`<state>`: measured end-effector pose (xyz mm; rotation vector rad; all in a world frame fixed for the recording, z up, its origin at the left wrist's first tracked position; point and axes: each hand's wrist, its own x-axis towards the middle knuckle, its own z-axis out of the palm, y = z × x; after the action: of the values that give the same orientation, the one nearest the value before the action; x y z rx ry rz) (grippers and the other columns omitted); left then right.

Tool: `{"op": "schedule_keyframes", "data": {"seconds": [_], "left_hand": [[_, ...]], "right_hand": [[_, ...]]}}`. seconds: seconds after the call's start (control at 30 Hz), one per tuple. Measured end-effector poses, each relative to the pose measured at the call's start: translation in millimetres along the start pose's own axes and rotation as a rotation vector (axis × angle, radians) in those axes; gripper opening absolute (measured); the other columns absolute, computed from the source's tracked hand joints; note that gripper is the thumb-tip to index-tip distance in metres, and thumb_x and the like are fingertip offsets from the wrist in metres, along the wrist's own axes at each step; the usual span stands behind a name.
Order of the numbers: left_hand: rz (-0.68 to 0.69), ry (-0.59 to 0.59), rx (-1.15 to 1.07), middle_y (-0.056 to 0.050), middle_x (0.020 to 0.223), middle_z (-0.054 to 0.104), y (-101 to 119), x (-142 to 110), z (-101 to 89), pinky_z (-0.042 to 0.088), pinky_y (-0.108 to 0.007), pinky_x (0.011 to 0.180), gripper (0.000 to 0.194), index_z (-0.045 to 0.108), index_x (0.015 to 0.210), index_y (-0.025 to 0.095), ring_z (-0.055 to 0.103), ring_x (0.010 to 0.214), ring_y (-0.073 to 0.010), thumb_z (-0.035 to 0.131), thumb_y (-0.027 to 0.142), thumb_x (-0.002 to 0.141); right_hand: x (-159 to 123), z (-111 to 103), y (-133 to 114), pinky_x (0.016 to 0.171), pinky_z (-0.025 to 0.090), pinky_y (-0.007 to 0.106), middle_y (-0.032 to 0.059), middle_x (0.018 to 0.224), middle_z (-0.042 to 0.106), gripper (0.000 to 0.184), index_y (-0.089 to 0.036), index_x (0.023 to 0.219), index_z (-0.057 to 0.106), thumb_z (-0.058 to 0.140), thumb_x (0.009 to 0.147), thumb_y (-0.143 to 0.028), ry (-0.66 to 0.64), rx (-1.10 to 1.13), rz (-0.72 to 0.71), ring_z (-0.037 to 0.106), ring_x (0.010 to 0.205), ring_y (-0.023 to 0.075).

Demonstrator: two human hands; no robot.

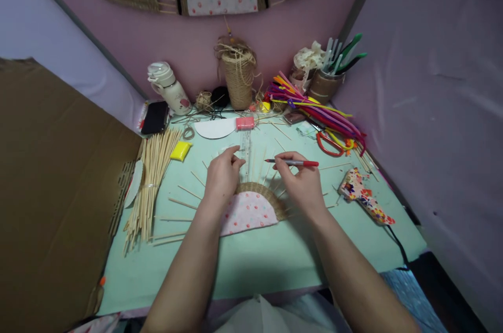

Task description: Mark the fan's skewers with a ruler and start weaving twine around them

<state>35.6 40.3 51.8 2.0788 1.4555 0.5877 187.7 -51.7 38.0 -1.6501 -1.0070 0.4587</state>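
A half-round piece (pixel 251 212) of pink dotted fabric, edged by a woven twine band (pixel 257 186), lies on the table with thin wooden sticks (pixel 183 202) fanning out from it. Above the band stands a clear ruler (pixel 246 152), lengthwise away from me. My left hand (pixel 223 171) has curled fingers, with thumb and forefinger at the ruler's left edge; its other fingers are hidden. In my right hand (pixel 301 181) a red pen (pixel 304 163) is pinched, held nearly level, its tip pointing left over the sticks.
To the left lie a bundle of sticks (pixel 151 181) and a yellow packet (pixel 181 150). Behind are a bottle (pixel 170 87), a twine cone (pixel 238 78), pipe cleaners (pixel 314 105) and red-handled scissors (pixel 329 145). A patterned glue gun (pixel 365 195) rests right, its cord over the edge.
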Motion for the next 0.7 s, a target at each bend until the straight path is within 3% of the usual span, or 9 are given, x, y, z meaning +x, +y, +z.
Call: {"op": "schedule_keyframes", "data": {"seconds": [0.2,0.7], "left_hand": [[-0.047,-0.059,0.013,-0.005,0.084,0.072,-19.0,9.1,28.5,0.046,-0.029,0.079,0.038,0.064,0.120,0.014,0.064,0.083,-0.0191,0.058,0.020,0.082],[-0.020,-0.123,0.071,-0.008,0.088,0.073,-19.8,3.5,33.3,0.045,-0.031,0.081,0.038,0.062,0.121,0.014,0.064,0.086,-0.0218,0.057,0.020,0.084]], "right_hand": [[-13.5,23.1,27.7,0.066,0.049,0.028,0.0022,0.071,0.070,0.015,-0.019,0.082,0.066,0.057,0.084,-0.030,-0.069,0.026,0.020,0.065,0.066,0.0169],[-15.1,28.8,33.6,0.066,0.047,0.031,0.0032,0.075,0.071,0.013,-0.021,0.082,0.067,0.057,0.083,-0.031,-0.086,-0.048,0.021,0.066,0.073,0.0199]]}}
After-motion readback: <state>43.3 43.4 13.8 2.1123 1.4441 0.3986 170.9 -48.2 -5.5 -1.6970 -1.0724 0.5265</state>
